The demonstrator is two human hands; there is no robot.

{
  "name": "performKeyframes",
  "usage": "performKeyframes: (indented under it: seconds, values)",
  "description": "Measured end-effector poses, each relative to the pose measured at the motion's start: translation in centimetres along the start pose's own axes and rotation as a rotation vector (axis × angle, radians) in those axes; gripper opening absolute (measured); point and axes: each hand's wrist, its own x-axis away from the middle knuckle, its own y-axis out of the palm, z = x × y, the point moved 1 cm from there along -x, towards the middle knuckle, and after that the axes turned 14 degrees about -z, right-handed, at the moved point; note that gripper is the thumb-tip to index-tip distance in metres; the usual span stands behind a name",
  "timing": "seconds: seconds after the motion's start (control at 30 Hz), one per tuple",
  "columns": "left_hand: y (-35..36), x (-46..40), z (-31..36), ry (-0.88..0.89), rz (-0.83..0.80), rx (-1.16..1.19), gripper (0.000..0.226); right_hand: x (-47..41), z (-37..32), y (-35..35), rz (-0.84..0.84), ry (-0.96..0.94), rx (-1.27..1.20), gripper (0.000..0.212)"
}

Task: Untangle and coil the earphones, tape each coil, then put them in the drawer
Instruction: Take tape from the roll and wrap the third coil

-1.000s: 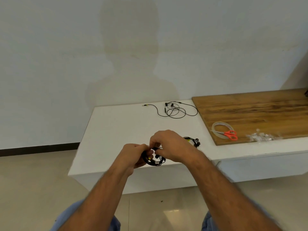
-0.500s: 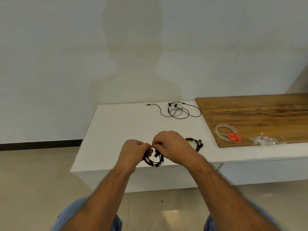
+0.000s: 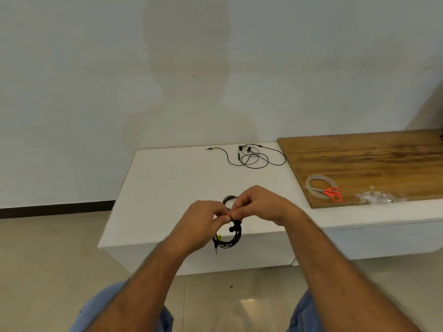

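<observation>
My left hand and my right hand meet fingertip to fingertip above the white table's front edge. Both pinch the top of a coiled black earphone set with a yellow-green tag, which hangs below my fingers. A second black coil lies on the table just behind my hands and is partly hidden by them. A loose, uncoiled black earphone set lies at the back of the table.
A wooden board covers the table's right part. On it lie a clear tape roll, orange-handled scissors across the roll, and a small pile of clear scraps. The wall stands close behind; tiled floor is on the left.
The coil in my hands has turned from lying flat between my palms to hanging down from my fingertips. My hands have shifted slightly right, in front of the second coil.
</observation>
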Motion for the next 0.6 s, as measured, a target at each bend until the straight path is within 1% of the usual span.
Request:
performKeyframes:
  seconds: [0.07, 0.13, 0.27, 0.3, 0.4, 0.43, 0.5, 0.6]
  values:
    - [0.1, 0.2, -0.1, 0.058, 0.043, -0.003, 0.014, 0.0, 0.4, -0.2, -0.049, 0.023, -0.12, 0.009]
    - [0.2, 0.3, -0.2, 0.111, 0.081, -0.03, 0.014, 0.0, 0.7, -0.3, -0.11, 0.057, -0.228, 0.007]
    - [0.1, 0.5, 0.1, 0.237, 0.163, -0.073, 0.015, 0.0, 1.0, -0.5, -0.25, 0.057, -0.362, 0.01]
    - [0.1, 0.6, 0.2, 0.283, 0.193, -0.087, 0.017, -0.1, 1.2, -0.5, -0.288, 0.037, -0.388, 0.016]
    - [0.1, 0.8, 0.8, 0.381, 0.258, -0.125, 0.025, -0.5, 2.0, -0.3, -0.422, -0.039, -0.472, 0.046]
    - [0.2, 0.9, 1.0, 0.392, 0.269, -0.115, 0.026, -0.7, 2.2, -0.1, -0.472, -0.059, -0.484, 0.049]
    - [0.2, 1.1, 1.4, 0.373, 0.272, -0.063, 0.027, -0.9, 2.4, 0.3, -0.552, -0.098, -0.5, 0.049]
    - [0.3, 1.1, 1.5, 0.311, 0.283, 0.031, 0.021, -1.2, 2.5, 0.7, -0.559, -0.107, -0.546, 0.061]
